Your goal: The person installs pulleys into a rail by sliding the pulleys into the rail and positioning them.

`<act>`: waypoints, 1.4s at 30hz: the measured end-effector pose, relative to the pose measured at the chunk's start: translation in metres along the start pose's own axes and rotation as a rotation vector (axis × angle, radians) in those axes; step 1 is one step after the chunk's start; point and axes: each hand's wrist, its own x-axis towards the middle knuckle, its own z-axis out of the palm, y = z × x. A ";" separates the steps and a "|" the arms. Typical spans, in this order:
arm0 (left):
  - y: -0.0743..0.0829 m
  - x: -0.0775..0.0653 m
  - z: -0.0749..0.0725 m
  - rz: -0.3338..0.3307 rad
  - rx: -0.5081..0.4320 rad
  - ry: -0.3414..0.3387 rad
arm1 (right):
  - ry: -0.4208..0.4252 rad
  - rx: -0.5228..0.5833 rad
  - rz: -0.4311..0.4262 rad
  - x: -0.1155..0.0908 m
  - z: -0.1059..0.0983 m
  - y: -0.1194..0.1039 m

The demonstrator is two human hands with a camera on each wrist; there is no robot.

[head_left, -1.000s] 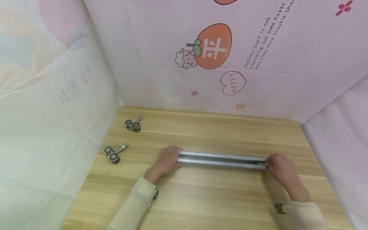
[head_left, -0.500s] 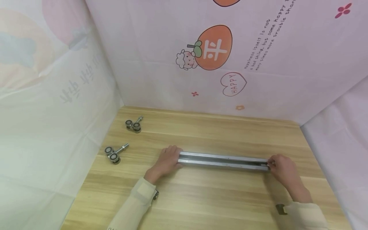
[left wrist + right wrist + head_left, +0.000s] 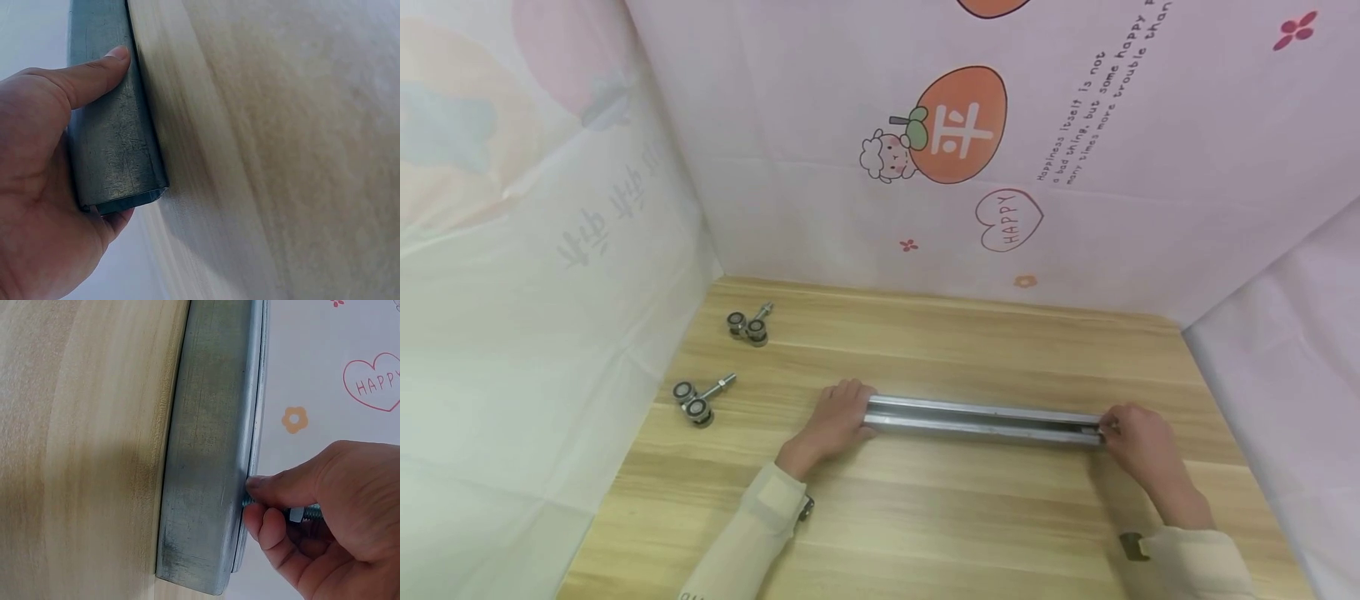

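A grey metal channel rail [image 3: 985, 421] lies across the wooden table, its long slot facing up. My left hand [image 3: 838, 417] grips its left end; in the left wrist view the thumb lies along the side wall of the rail [image 3: 119, 150]. At the other end, my right hand [image 3: 1138, 442] pinches a threaded bolt [image 3: 306, 514] between thumb and fingers. This bolt carries a nut and sticks out of the slot side. Whatever it joins inside the rail is hidden. Two roller trolleys, a nearer one [image 3: 698, 408] and a farther one [image 3: 756, 330], lie left of the rail.
The wood-grain table [image 3: 970, 517] is bounded at the back by a pink printed sheet [image 3: 805, 208], at the left by a white sheet [image 3: 647, 350] and at the right by another pale sheet [image 3: 1285, 350].
My right hand has shifted slightly to the right at the rail's end, then stays put. The left hand and the two loose trolleys keep their places.
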 end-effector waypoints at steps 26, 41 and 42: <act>-0.001 0.000 -0.002 -0.005 0.011 -0.001 | 0.096 0.087 0.023 -0.015 0.011 0.011; -0.003 -0.002 -0.001 0.010 0.005 0.009 | 0.115 0.018 0.090 -0.028 0.008 0.021; -0.003 -0.002 -0.002 0.014 -0.004 0.007 | 0.125 0.017 0.086 -0.029 0.008 0.022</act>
